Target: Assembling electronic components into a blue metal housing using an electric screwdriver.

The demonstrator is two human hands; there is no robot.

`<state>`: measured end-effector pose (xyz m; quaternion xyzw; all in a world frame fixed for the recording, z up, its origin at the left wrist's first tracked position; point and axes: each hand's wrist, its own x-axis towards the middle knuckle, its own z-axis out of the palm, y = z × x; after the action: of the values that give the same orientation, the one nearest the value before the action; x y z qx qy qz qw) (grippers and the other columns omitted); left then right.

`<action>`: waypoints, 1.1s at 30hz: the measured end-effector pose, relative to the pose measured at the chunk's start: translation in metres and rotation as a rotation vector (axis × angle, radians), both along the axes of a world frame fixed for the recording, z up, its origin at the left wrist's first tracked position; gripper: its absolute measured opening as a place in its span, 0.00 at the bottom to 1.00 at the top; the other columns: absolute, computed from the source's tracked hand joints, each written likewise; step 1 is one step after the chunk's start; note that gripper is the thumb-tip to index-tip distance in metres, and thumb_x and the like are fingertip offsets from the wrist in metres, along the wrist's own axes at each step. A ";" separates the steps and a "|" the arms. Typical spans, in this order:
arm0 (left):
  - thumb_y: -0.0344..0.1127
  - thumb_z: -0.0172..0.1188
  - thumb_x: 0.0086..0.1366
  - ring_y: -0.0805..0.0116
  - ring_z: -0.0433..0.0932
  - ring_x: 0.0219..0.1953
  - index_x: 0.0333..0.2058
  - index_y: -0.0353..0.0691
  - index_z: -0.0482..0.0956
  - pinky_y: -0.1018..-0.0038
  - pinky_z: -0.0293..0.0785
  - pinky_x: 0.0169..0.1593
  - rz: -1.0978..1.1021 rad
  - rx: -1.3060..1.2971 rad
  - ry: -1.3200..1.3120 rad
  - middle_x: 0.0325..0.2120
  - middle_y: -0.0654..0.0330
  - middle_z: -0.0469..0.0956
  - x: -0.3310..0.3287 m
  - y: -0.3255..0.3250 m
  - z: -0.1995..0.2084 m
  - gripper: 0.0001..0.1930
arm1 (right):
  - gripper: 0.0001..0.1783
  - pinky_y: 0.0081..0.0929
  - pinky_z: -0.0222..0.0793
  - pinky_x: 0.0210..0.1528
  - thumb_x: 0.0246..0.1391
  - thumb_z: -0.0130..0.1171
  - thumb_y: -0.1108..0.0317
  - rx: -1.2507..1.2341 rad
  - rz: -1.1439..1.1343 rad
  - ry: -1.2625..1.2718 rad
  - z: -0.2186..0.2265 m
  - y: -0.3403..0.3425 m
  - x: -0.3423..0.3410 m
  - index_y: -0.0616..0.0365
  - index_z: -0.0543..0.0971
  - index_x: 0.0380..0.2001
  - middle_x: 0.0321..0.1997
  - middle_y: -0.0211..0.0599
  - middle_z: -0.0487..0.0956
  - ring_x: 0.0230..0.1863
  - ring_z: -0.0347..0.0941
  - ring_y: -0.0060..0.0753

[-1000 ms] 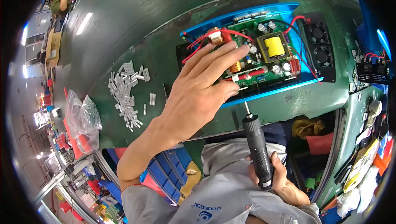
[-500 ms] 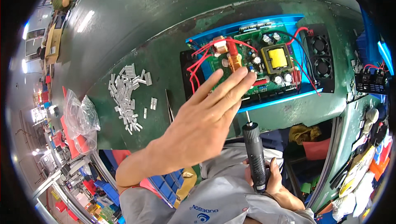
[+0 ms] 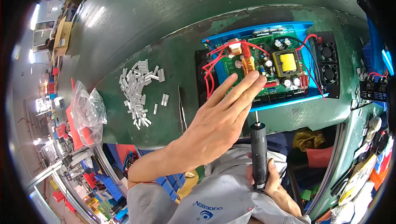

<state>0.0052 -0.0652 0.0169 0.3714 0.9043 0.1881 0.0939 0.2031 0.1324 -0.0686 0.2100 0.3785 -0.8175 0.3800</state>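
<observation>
Your left hand (image 3: 220, 123) reaches palm down over the near left part of the circuit board (image 3: 259, 59), fingers out straight, the outermost one spread from the two beside it; whether the fingertips touch the board cannot be told. Your right hand (image 3: 273, 181) is curled around the lower end of a black screwdriver (image 3: 259, 154), its thin silver bit pointing up to the near wall of the blue case (image 3: 297, 102). Whether the bit meets a screw there, you cannot tell.

The case lies on the green worktop (image 3: 161, 55), ahead of you and right of the middle. It is bright, smooth metal with long walls on its far and near sides, and the green board sits between them. On the board you see a boxy dark-framed part with a yellow middle (image 3: 288, 62), a copper coil (image 3: 248, 65), a red block beyond it, and shiny round cans (image 3: 287, 83) near the right end. Thin red wires (image 3: 213, 84) loop out at the left; red and black ones run right, toward two black fans (image 3: 328, 52) on a dark end plate.

Left of your hand lie tweezers (image 3: 182, 108) and a loose heap of small silver pieces (image 3: 138, 81).
</observation>
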 end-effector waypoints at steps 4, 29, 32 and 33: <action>0.24 0.56 0.66 0.56 0.59 0.73 0.56 0.27 0.75 0.56 0.56 0.73 0.008 0.040 0.011 0.69 0.53 0.65 0.000 -0.005 -0.006 0.20 | 0.54 0.26 0.62 0.25 0.63 0.30 0.23 -0.230 -0.021 -0.047 -0.009 0.003 -0.001 0.64 0.65 0.67 0.17 0.36 0.73 0.16 0.64 0.30; 0.36 0.70 0.62 0.66 0.81 0.34 0.40 0.34 0.87 0.71 0.76 0.43 1.464 0.047 0.284 0.36 0.54 0.85 0.141 -0.211 -0.060 0.12 | 0.43 0.25 0.67 0.32 0.68 0.31 0.31 0.573 -0.090 0.196 -0.040 0.046 0.031 0.60 0.74 0.56 0.29 0.30 0.77 0.28 0.71 0.23; 0.37 0.68 0.66 0.68 0.80 0.34 0.42 0.32 0.84 0.74 0.77 0.42 1.349 0.078 0.228 0.34 0.57 0.83 0.149 -0.241 -0.061 0.14 | 0.43 0.25 0.67 0.36 0.68 0.30 0.30 0.492 -0.004 0.389 -0.025 0.041 0.016 0.61 0.73 0.52 0.30 0.31 0.77 0.30 0.71 0.24; 0.38 0.67 0.67 0.68 0.80 0.34 0.43 0.31 0.83 0.74 0.77 0.41 1.335 0.130 0.184 0.34 0.58 0.82 0.150 -0.252 -0.068 0.14 | 0.43 0.25 0.65 0.38 0.68 0.29 0.30 0.510 0.006 0.373 -0.023 0.040 0.016 0.62 0.73 0.52 0.30 0.30 0.77 0.31 0.70 0.24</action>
<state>0.1551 -0.3174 -0.0509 -0.2472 0.9310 0.2275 -0.1425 0.2195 0.1726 -0.0917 0.1438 0.6350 -0.7195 0.2417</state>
